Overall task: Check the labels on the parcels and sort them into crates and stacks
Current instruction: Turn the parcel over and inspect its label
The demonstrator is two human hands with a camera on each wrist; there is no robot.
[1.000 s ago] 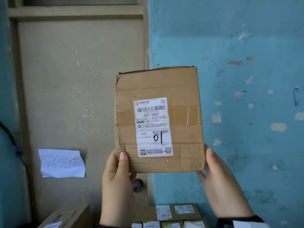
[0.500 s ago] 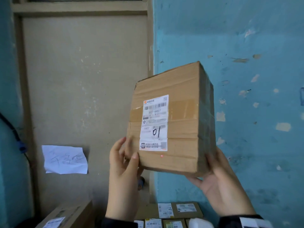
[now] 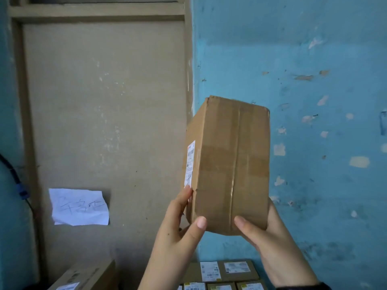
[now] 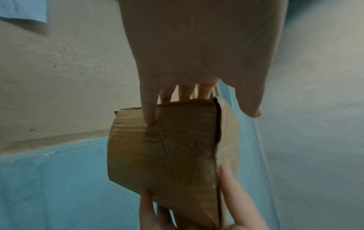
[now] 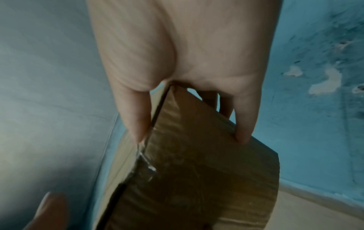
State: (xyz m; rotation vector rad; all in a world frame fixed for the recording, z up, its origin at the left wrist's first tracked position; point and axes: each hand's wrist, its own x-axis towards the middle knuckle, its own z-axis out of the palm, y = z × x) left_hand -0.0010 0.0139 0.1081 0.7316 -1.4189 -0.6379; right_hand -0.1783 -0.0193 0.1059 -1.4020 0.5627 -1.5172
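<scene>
Box is up in the air right now, held in front of the blue wall, nowhere near being put down. Left hand has its thumb on the taped face and its fingers along the label side, so it's clamped on the lower left edge. Right hand cups the lower right corner from behind, thumb on the front, also clamped on. In the left wrist view a few fingertips run behind the box's far side and the right hand comes in from below.

The label sits on the side turned off to the left, so you only see it as a thin sliver, too skewed to read. The wide face toward the camera is just cardboard and brown tape.

As for progress: I'd say this one is mid-check, maybe done with checking and about to go somewhere, but sorting it isn't done. Below the hands there's a stack of flat labelled boxes packed side by side, which looks like sorted stuff. Another carton sits at the lower left. No crates visible from here, so I can't say how many parcels are left. A paper note with handwriting is stuck to the beige panel, can't make it out.
</scene>
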